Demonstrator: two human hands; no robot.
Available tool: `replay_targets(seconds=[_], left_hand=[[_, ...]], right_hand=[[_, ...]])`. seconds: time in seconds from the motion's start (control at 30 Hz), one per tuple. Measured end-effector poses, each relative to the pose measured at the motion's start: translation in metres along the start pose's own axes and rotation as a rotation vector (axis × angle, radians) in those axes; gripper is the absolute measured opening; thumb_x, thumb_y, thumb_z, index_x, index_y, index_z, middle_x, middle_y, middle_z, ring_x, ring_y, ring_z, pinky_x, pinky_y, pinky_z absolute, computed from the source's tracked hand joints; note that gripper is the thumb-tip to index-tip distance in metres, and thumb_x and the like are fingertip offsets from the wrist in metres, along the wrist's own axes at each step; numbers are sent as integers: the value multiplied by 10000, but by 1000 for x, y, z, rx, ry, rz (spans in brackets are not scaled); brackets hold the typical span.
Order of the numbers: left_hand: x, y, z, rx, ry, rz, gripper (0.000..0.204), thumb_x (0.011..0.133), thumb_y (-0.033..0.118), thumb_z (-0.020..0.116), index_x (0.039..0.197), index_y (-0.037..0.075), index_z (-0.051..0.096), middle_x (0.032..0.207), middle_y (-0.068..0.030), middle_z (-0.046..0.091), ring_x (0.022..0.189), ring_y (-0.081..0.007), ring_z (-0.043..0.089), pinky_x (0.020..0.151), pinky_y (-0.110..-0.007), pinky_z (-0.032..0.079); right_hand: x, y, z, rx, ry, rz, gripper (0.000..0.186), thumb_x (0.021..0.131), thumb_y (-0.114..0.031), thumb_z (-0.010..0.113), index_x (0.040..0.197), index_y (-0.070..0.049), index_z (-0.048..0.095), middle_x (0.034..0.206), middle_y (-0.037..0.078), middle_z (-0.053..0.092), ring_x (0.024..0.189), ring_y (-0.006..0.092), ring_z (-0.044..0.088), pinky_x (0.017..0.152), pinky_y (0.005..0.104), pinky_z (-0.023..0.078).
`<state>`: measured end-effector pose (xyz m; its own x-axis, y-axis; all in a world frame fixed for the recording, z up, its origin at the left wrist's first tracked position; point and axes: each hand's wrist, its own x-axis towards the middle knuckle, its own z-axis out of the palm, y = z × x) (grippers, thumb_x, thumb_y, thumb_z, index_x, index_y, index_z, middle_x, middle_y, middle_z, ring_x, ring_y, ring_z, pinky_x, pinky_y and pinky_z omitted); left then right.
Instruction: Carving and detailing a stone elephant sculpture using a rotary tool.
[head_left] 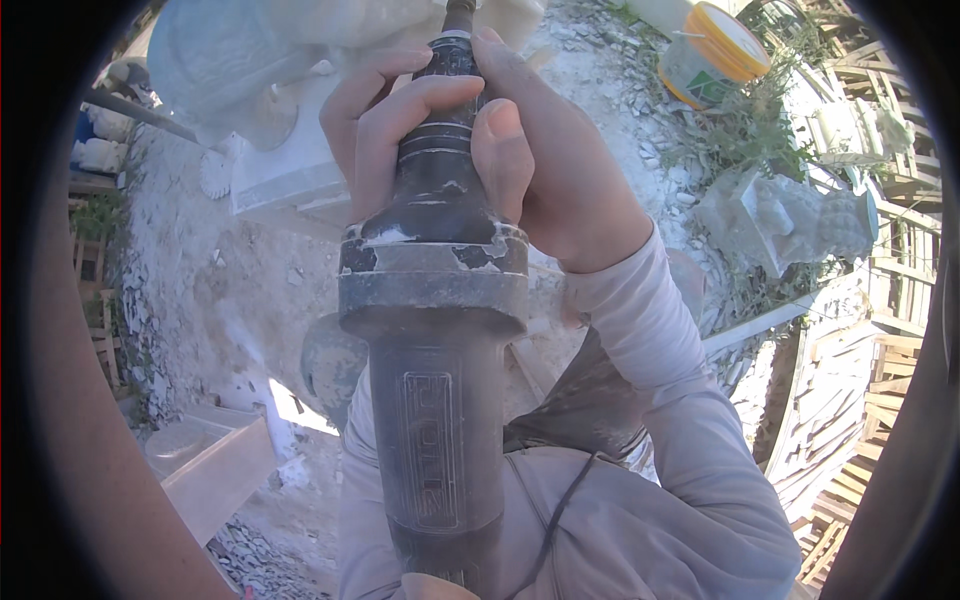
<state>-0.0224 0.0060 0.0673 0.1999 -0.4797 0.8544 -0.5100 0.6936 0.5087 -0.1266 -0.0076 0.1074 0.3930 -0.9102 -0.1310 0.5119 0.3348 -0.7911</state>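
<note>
A long dark straight die grinder (440, 400) with a worn, chipped collar runs down the middle of the view, its narrow nose pointing away and its wide body close to me. My right hand (560, 170) is closed about the nose, with fingertips curled over the top from the left side. At the lower edge a small bit of my left hand (437, 587) rests on the rear end of the body; most of that hand is cut off. The grinder's tip reaches the upper edge beside a pale stone-like form (225, 65).
A pale block (290, 185) stands under the large form. Top right are a white-and-orange bucket (708, 55), green weeds (745, 125) and a pale carved piece (795, 215). Wooden slats (895, 350) line the right; another block (220, 465) sits lower left. Stone chips litter the ground.
</note>
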Motion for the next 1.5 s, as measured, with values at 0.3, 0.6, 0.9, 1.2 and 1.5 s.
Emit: replay_targets(seconds=[0.3, 0.6, 0.9, 1.2, 1.5], left_hand=[[5, -4, 7, 124, -26, -79, 414, 963, 361, 740, 1242, 92, 594, 1292, -142, 536, 1165, -269, 625, 1031, -404, 514], [10, 19, 1, -82, -25, -248, 462, 1001, 393, 685, 1277, 40, 573, 1325, -164, 608, 1187, -270, 630, 1032, -404, 513], [20, 22, 11, -46, 42, -201, 430, 978, 359, 700, 1154, -19, 593, 1152, -188, 640, 1065, -286, 654, 964, -405, 536], [9, 15, 0, -101, -52, -257, 518, 990, 418, 690, 1309, 35, 551, 1330, -179, 607, 1166, -273, 637, 1019, -399, 517], [8, 8, -4, -14, -61, -108, 444, 995, 320, 700, 1308, 36, 565, 1315, -176, 579, 1167, -265, 625, 1015, -396, 513]], right_hand=[[22, -5, -16, 210, -167, 61, 387, 1124, -397, 438, 1120, -46, 603, 1032, 22, 620, 908, 98, 605, 843, 271, 539], [28, 10, -16, 362, -304, 60, 362, 1091, -432, 523, 1175, -88, 600, 1019, 13, 675, 890, 110, 667, 811, 246, 579], [23, 9, -6, 558, -471, 41, 340, 1049, -415, 619, 1148, -90, 606, 1017, 18, 663, 898, 96, 664, 825, 241, 578], [15, 20, -4, 394, -214, -101, 374, 1053, -336, 604, 1281, -42, 568, 1100, 45, 636, 1024, 114, 613, 893, 263, 512], [-7, 42, 4, -314, 122, -473, 371, 1075, -353, 430, 1198, -45, 597, 1042, 61, 660, 929, 141, 605, 869, 275, 492]])
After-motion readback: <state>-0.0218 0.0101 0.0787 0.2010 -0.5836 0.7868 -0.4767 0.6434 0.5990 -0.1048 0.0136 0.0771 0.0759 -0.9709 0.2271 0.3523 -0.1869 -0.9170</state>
